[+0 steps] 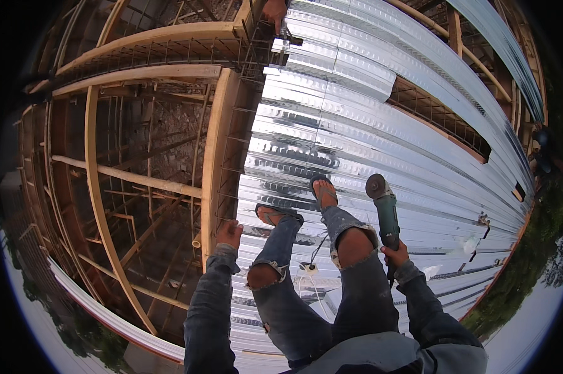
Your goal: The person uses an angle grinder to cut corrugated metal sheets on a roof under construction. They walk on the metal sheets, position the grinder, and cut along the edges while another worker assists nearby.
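My right hand (395, 254) is closed round the rear of a green angle grinder (387, 215). The grinder points away from me, its round disc (376, 186) at the far end, above ribbed silver metal decking (362, 149). On the left, my left hand (229, 233) is at the decking's edge, beside a long wooden formwork board (216, 162). Its fingers look curled; what they grip, if anything, is too small to make out. My feet, in flip-flops, rest on the decking between the two hands.
Left of the board lies a deep opening crossed by timber beams (93, 162) and poles. Rebar (163, 55) runs along the far beam. Another person's hand (274, 12) reaches in there. A rectangular cutout (440, 118) breaks the decking. A white power socket with cable (308, 268) lies near my legs.
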Tool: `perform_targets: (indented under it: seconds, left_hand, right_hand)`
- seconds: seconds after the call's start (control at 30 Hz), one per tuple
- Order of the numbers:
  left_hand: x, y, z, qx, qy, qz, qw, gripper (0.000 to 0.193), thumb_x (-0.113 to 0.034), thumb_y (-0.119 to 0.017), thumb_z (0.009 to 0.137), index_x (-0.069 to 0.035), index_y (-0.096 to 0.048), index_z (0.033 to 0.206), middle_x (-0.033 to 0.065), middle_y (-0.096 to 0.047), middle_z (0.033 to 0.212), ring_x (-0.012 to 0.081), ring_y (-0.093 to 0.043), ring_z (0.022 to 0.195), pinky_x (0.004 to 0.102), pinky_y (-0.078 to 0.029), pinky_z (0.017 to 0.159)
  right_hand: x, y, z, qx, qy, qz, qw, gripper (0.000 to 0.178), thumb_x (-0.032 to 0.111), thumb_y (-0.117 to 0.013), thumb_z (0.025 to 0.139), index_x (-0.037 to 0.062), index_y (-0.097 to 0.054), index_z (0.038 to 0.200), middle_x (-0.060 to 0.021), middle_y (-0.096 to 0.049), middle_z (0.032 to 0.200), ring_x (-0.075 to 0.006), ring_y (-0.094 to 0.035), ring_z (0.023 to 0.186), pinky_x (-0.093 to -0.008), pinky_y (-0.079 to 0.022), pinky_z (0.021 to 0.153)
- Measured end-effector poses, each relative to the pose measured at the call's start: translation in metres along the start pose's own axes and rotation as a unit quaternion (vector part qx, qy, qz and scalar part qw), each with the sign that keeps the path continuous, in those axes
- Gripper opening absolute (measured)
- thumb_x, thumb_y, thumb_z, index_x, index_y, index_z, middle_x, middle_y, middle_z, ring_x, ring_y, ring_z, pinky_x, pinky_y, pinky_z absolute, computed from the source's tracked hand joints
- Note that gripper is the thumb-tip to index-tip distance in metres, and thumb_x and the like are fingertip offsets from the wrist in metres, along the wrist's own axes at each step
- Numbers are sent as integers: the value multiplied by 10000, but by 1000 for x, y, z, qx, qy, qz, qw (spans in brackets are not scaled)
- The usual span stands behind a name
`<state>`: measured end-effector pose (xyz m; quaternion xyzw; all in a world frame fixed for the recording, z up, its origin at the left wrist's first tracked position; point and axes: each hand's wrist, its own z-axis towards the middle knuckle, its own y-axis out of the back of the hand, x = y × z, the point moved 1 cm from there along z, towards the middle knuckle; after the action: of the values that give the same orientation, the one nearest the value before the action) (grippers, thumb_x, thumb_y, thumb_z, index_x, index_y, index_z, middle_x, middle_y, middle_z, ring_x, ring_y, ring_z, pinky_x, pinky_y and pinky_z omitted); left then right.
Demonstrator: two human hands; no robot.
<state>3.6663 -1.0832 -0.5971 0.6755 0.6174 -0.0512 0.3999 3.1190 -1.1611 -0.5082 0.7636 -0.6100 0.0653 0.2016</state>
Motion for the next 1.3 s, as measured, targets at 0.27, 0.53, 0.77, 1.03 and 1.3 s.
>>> perform_targets:
  seconds: [0.27,0.53,0.77,1.03,1.3]
  left_hand:
    - [-171,-185,379,-58,-421,288,858,436,-324,-536,856,-114,-492,1235,104,-463,1297,274,-415,1216,427,-269,1053]
    - [-220,-193,469,-126,-216,515,820,694,-585,-347,886,-36,-455,1296,141,-443,1344,292,-325,1307,492,-136,1105]
    - [-93,-141,358,-176,-346,304,870,401,-378,-576,803,-72,-594,1061,129,-548,1103,304,-452,1100,469,-294,979]
    - [77,-174,219,-10,-306,341,889,510,-399,-564,806,-48,-498,1170,178,-433,1262,350,-359,1219,537,-196,1051]
    - [85,-202,215,-164,-290,249,909,463,-360,-584,765,-54,-551,1110,99,-546,1135,273,-455,1140,515,-166,1083]
  right_hand:
    - [25,-58,220,138,194,35,971,516,124,-761,651,16,-481,1071,-63,-551,731,-138,-555,529,-279,-465,435]
    - [91,-62,282,51,289,-51,954,643,158,-806,621,1,-464,1142,-42,-549,793,-105,-561,617,-231,-482,519]
    - [190,-106,337,-59,478,-271,833,712,169,-783,627,38,-437,1235,-144,-614,1041,-244,-628,876,-334,-515,758]
    - [297,-219,413,-215,477,-584,621,777,168,-657,724,195,-240,1379,-168,-580,994,-357,-632,823,-461,-518,717]
    - [286,-254,438,-199,487,-494,692,840,227,-710,676,187,-264,1386,-170,-610,1017,-343,-609,918,-451,-497,780]
